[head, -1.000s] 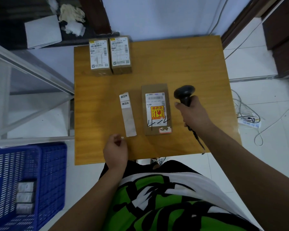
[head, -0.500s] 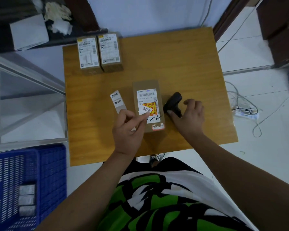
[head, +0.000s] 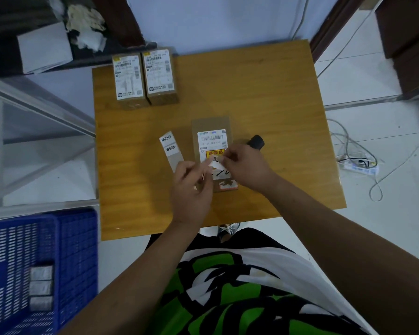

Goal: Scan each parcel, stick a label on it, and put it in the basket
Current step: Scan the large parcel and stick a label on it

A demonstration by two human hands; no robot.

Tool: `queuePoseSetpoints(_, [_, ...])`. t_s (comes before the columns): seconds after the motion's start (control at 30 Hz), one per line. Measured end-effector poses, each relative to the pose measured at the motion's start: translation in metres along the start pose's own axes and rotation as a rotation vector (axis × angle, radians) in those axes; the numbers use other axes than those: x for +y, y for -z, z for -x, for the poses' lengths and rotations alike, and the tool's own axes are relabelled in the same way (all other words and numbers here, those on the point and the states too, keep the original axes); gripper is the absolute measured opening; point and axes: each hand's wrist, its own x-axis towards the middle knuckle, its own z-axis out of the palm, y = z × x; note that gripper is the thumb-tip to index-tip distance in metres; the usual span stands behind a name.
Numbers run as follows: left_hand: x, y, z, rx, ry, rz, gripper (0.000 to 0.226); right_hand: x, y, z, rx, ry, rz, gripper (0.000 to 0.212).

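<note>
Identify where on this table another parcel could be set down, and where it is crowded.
Free: the table's whole right part, beyond the scanner; also the left strip below the two far parcels. Crowded: the centre, where both hands work a label over the parcel beside the label strip.

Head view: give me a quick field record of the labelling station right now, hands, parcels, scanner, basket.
left hand: pinching the white label over the centre parcel
right hand: pinching the same label
centre parcel: flat on the table
waiting parcels: two, side by side, far left corner
scanner: lying right of the centre parcel, unheld
label strip: left of the centre parcel
basket: blue, on the floor at left
</note>
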Motion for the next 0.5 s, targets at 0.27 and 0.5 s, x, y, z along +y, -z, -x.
queuePoseSetpoints(0.27, [-0.016, -0.025, -0.041, -0.248, 0.730, 0.124, 0.044, -0.006, 0.000, -0.036, -0.056, 0.089, 0.439, 0.024])
queuePoseSetpoints(0.5, [-0.018, -0.031, -0.042, -0.197, 0.795, 0.165, 0.035, 0.003, 0.003, -0.031, -0.017, -0.094, 0.203, 0.056])
